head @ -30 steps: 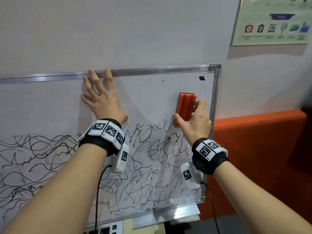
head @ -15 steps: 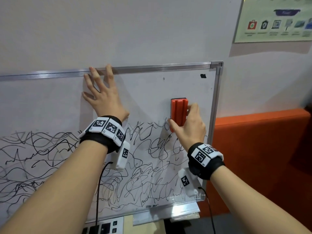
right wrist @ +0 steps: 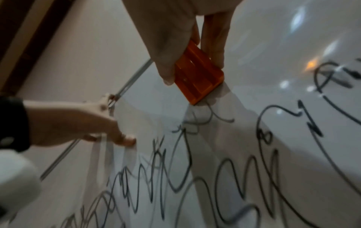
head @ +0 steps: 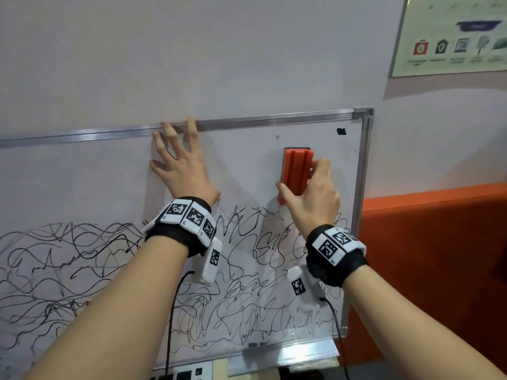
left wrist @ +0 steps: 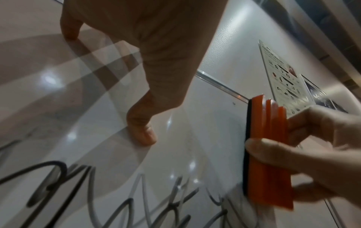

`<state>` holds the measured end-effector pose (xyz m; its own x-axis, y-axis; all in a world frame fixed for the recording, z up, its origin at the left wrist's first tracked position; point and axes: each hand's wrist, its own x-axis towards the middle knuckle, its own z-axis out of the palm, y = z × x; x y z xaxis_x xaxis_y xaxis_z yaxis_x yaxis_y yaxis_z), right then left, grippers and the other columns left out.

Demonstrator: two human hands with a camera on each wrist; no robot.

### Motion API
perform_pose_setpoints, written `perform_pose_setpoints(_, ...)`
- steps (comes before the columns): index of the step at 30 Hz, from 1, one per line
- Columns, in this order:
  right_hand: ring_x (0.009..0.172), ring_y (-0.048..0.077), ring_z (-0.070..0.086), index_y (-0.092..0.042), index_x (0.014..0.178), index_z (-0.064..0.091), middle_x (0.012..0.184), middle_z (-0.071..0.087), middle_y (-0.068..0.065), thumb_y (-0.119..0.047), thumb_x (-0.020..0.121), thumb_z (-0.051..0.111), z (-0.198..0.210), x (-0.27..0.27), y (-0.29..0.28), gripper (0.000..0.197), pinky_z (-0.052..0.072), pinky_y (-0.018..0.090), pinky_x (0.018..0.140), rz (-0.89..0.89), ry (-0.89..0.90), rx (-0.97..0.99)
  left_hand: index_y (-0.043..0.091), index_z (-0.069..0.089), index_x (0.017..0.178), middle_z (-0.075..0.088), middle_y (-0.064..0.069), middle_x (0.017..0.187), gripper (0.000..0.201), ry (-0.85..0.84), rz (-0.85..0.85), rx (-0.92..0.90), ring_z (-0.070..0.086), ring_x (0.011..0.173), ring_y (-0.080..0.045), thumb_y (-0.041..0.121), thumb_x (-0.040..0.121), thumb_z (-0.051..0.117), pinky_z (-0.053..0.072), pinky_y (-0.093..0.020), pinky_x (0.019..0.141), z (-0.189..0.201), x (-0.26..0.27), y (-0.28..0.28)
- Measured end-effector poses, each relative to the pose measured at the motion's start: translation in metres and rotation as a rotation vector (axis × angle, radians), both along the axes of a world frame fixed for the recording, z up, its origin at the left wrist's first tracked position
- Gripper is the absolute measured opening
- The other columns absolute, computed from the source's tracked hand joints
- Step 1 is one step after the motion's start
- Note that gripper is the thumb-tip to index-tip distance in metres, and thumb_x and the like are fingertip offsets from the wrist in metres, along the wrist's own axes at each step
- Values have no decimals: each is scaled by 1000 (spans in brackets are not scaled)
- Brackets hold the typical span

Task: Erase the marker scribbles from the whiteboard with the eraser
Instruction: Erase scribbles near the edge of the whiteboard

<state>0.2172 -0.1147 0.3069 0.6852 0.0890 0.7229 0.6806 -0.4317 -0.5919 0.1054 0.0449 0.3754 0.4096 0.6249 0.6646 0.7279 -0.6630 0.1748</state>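
Observation:
An orange eraser (head: 295, 171) stands upright against the whiteboard (head: 247, 149), near its right edge. My right hand (head: 308, 196) grips it between thumb and fingers; the same eraser (left wrist: 267, 154) (right wrist: 197, 74) shows in both wrist views, its dark felt flat on the board. Just below it begin the black marker scribbles (head: 137, 270), which fill the board's lower half. My left hand (head: 182, 163) lies flat on the wiped upper part with fingers spread, two fingertips over the top frame. Its thumb (left wrist: 142, 131) presses the board.
An aluminium frame (head: 274, 120) edges the board, with a tray (head: 288, 355) along the bottom. An orange upholstered panel (head: 439, 256) stands to the right, a poster (head: 452, 37) hangs upper right, and a white power strip (head: 186, 374) sits below the board.
My right hand has slid the eraser left from beside the right frame, and it now stands straighter. The left hand has stayed in place on the board.

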Motion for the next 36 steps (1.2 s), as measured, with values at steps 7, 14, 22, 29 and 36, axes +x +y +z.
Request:
perform_pose_setpoints(7,88,27,61,-13,113,45,105,56,2,-42,74,80,-24,-2,-8,60,45,35,69,9,8,-73,26,-5,153,1,-19,160,154,1,-2,7,8,147,-40,30,39,99,37,-62,103,-1,-2,3)
perform_pose_setpoints(14,86,25,59,-12,112,45,104,56,2,-42,76,80,-21,-15,3,59,45,33,66,52,-28,-85,26,-4,152,1,-18,160,153,-9,-2,-4,8,147,-40,29,40,99,37,-62,102,-1,-1,1)
perform_pose_setpoints(22,85,24,60,-13,111,45,104,55,1,-41,75,80,-12,-8,3,58,38,29,65,45,-25,-52,27,-2,152,2,-18,160,152,-19,2,-3,10,146,-39,27,39,99,38,-61,101,0,0,1)
perform_pose_setpoints(29,86,25,60,-12,112,44,105,56,3,-41,76,79,-11,-1,-5,58,41,31,67,-1,-18,-57,28,-2,152,1,-17,160,151,0,-11,2,10,146,-39,29,40,98,39,-59,101,0,-4,2)
perform_pose_setpoints(36,84,28,60,-12,109,45,102,54,2,-40,74,80,-32,-12,-1,58,38,31,64,21,21,-114,28,-1,152,5,-18,160,151,3,-9,23,12,145,-39,31,38,98,40,-58,98,-1,-6,4)
